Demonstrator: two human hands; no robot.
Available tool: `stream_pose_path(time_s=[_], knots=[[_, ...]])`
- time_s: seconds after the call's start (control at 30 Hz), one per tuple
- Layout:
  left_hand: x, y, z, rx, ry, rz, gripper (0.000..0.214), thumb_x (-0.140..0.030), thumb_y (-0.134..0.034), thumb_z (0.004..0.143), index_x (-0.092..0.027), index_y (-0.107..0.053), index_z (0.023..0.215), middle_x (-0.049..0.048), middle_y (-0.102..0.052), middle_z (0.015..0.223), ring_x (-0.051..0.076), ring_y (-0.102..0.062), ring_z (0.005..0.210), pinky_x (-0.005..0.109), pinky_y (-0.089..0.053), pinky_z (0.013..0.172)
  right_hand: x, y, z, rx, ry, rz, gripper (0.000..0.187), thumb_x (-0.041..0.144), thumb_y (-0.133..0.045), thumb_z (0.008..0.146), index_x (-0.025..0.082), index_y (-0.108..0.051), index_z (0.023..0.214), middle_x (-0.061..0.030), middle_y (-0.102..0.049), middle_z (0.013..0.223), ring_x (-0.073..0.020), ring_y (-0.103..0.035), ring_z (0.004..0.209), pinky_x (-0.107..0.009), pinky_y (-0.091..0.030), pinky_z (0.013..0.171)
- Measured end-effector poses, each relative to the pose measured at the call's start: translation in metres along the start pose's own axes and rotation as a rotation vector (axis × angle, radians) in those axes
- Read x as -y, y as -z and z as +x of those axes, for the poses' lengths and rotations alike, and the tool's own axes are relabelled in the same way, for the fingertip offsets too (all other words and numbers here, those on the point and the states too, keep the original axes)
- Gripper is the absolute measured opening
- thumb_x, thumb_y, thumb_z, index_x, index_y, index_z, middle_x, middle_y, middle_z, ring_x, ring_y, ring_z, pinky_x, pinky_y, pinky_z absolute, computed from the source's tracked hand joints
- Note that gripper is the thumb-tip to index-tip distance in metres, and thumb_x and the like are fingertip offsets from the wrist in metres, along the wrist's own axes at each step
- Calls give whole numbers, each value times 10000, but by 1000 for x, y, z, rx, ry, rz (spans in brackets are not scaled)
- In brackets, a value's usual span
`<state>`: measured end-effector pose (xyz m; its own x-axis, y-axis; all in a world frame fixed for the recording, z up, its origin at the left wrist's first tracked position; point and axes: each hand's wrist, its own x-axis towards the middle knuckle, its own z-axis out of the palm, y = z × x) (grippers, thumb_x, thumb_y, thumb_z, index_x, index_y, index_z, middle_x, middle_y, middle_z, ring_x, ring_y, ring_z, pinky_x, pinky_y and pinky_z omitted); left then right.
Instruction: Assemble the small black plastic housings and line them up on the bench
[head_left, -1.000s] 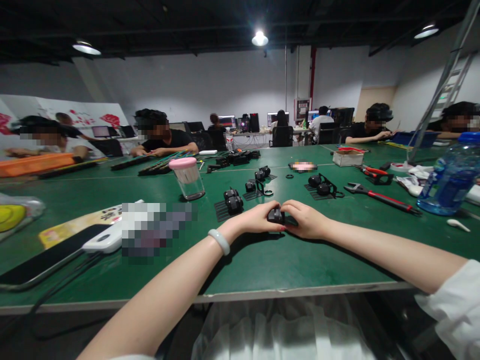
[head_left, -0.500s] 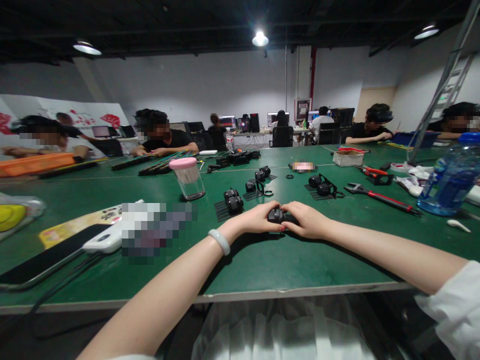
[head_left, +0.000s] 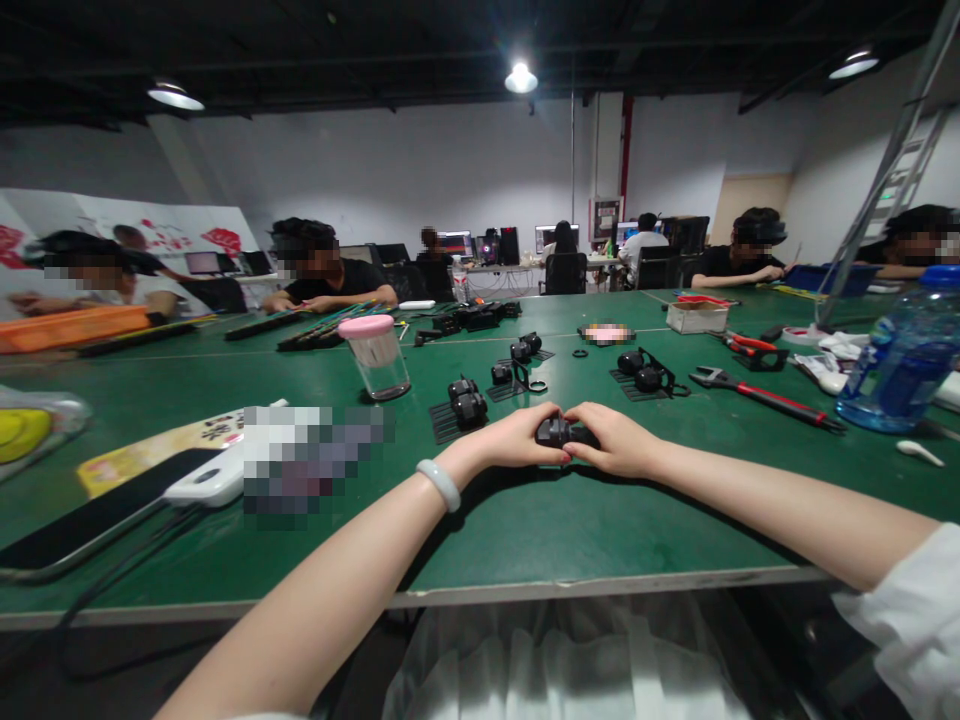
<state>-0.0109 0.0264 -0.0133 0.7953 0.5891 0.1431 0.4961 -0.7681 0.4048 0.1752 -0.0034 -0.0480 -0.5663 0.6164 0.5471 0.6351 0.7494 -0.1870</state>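
Left hand [head_left: 517, 437] and right hand [head_left: 621, 440] meet around one black part [head_left: 551, 431]

Seen from the head camera, both hands rest low over the green table [head_left: 540, 540], fingers curled and narrowed about the black part, which sits between them near the table's front edge. Left fingers and thumb hold its nine o'clock end; right fingers and thumb curl about its three o'clock end, where a dark, rounder portion [head_left: 583, 436] shows in their gap. A second ago that portion hardly showed; half a second ago it was already in sight, and the pose has barely altered since. Judged from that, the right hand has changed its hold, and the work is now a steady, two-handed grip on both ends. Whether the rounder portion is joined on or separate, I cannot tell.

Taking the held part as the clock's centre, a pair of black pieces [head_left: 466, 402] lies at ten o'clock, a smaller black piece [head_left: 501, 374] at eleven, another black cluster [head_left: 646, 374] at two, and a red-handled tool [head_left: 780, 398] near three. None of these has moved in the last second, so only the held part is being worked
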Motion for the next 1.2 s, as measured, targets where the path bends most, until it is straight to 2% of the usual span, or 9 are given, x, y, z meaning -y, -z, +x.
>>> stream_pose_path(time_s=[0.27,0.8,1.2], knots=[[-2,1,1,1,12,-19,502,-466,-551,611,-178,-443,1007,13,-517,865,164,-486,769,241,-360,667,0,0,0,-23,55,4,376,296,-540,685,138,-428,1007,-91,-525,934,-193,-487,859,-316,-401,751],[-1,0,0,-10,1,7,522,-512,-522,623,-179,-440,1017,14,-522,865,157,-490,756,235,-368,648,3,2,0,-4,35,17,346,289,-516,715,140,-431,1015,-94,-527,929,-191,-492,857,-322,-402,749],[-1,0,0,-8,1,-7,497,-464,-546,621,-180,-438,1014,15,-523,877,163,-491,772,239,-365,662,2,3,0,19,23,12,344,294,-491,739,139,-430,1040,-94,-524,930,-185,-490,861,-317,-399,747]])
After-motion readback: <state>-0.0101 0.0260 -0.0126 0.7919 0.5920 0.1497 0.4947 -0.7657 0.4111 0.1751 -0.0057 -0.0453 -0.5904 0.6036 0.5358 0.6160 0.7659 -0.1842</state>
